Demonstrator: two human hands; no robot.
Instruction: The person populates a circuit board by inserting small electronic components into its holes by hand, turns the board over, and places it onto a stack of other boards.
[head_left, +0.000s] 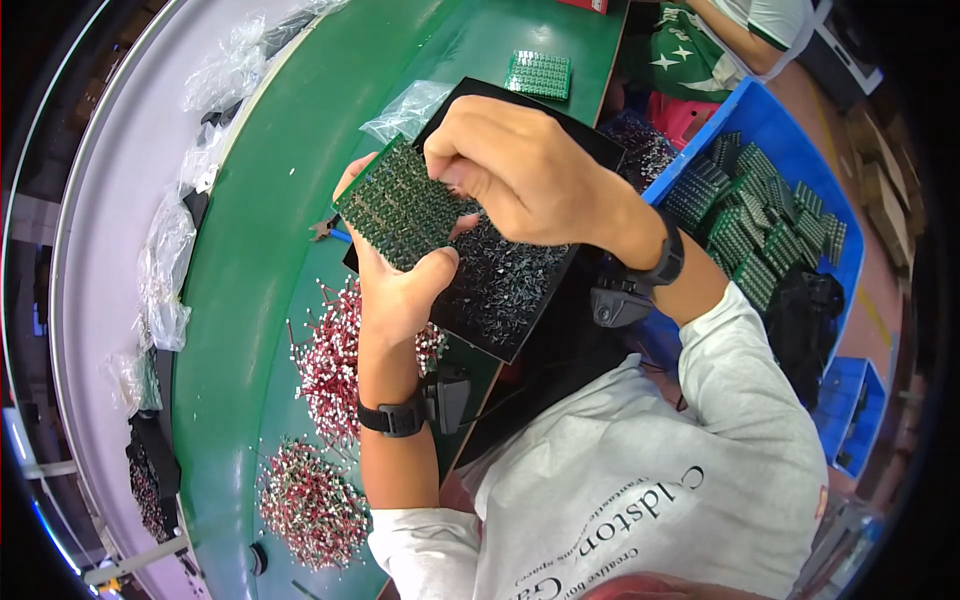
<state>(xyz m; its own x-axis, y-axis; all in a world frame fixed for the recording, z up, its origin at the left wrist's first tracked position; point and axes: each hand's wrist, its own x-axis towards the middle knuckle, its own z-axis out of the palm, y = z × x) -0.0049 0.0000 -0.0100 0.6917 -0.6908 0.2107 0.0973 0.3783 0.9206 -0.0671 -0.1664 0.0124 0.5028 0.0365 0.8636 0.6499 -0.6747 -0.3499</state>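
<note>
My left hand [398, 297] grips a green circuit board panel [400, 205] by its edges, thumb at the lower right corner. The panel is tilted, and rows of small parts cover its visible face. At its upper right edge, my right hand [525, 170] is closed in a pinch; whatever lies between those fingertips is hidden. Both hands are above a black tray [592, 138], where many small dark pieces [505, 285] lie loose. Beside the panel, pliers or cutters with a blue handle [323, 230] lie partly hidden behind my left hand.
Red and white wired parts form two piles [325, 375] [312, 505] on the green table [225, 330]. A stack of boards [539, 75] and a clear plastic bag [405, 110] lie beyond the tray. At right, a blue bin [850, 255] holds several boards. Another person [750, 35] sits at the far right.
</note>
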